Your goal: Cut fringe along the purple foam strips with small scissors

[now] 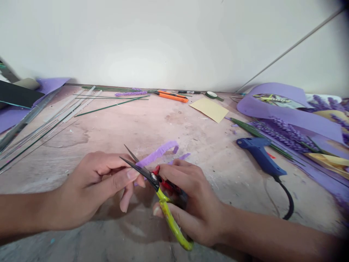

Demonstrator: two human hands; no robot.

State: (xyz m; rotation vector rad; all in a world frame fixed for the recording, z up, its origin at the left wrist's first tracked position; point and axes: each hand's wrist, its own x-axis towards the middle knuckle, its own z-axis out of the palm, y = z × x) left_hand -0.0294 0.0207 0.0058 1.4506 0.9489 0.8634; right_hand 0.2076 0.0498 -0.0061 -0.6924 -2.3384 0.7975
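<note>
Between the thumb and fingers of my left hand [106,180] is pinched one end of a purple strip [159,153], which looks like foam or paper. Fine cuts or ridges run along its edge, and its far end curls up above the table. My right hand [193,196] grips a pair of scissors [170,218] with yellow-green and red handles. Their dark blades are parted and point left, crossing the strip close to my left thumb. Part of the red handle is hidden behind my right fingers. A small purple scrap [185,157] shows just beyond my right hand.
A blue glue gun [261,154] with a black cord lies at the right, beside purple flower stems [283,136] and purple sheets [272,98]. Further back are an orange cutter [173,96], a yellow card [209,109] and green tape [211,94]. Sticks and wires [54,123] lie left.
</note>
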